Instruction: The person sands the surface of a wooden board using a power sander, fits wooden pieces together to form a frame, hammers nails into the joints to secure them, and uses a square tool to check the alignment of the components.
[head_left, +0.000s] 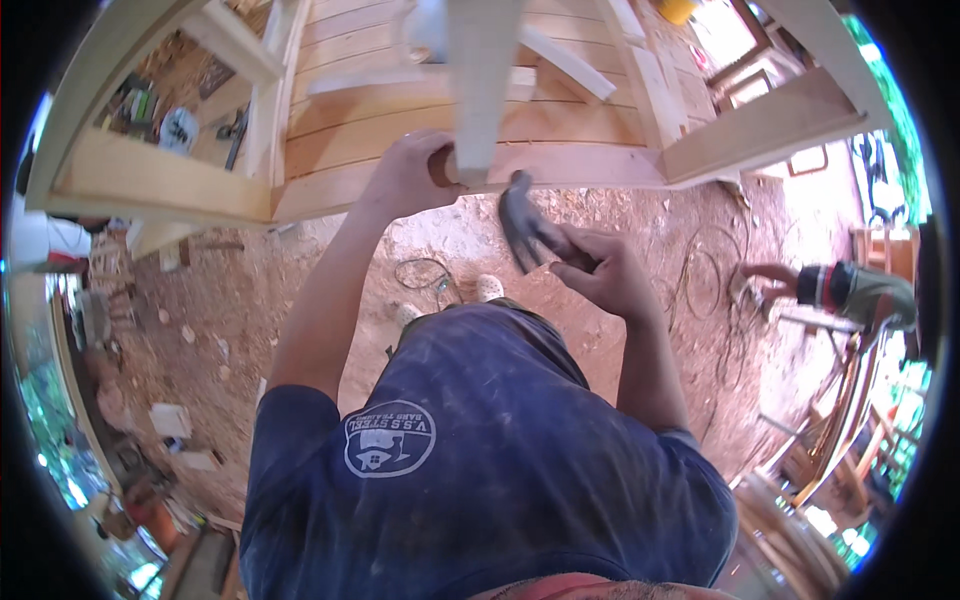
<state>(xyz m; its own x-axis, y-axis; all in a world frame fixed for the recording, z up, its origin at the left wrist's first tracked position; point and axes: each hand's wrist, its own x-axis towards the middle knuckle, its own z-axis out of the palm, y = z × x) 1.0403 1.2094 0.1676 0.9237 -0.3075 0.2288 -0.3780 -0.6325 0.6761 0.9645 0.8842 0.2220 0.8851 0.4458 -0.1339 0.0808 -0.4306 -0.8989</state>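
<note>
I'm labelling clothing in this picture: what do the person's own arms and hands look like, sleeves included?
The sleeves are short and dark blue, leaving both forearms bare. The left hand and right hand are gloveless, and no watch or bracelet shows on either wrist.

A hammer (517,228) with a dark, curved head sits tilted in the right hand (605,272), its handle mostly hidden; the head's upper tip is just beside the near rail. That rail (580,163) is pale, bare wood, running crosswise in a wooden frame. A pale bar (482,90) meets it near the middle, its narrower end at the rail
</note>
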